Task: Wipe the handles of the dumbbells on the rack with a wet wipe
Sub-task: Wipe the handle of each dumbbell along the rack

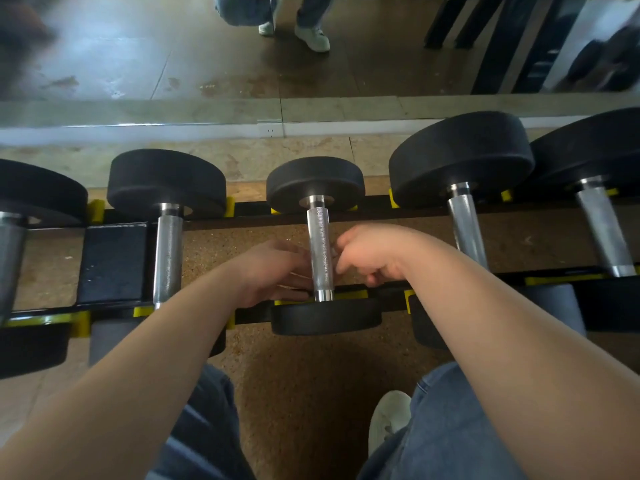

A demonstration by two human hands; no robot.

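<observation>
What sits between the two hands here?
The middle dumbbell's handle, seen in the head view: the left hand on one side, the right hand on the other.

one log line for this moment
target: centre dumbbell handle | left hand: at handle's left side | right hand: fingers curled, at its right | wet wipe: not visible

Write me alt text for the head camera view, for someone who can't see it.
A person's left hand and right hand flank the knurled steel handle of the middle dumbbell on a black-and-yellow rack, seen from above. Other dumbbells lie alongside, and a mirror stands behind.
</observation>
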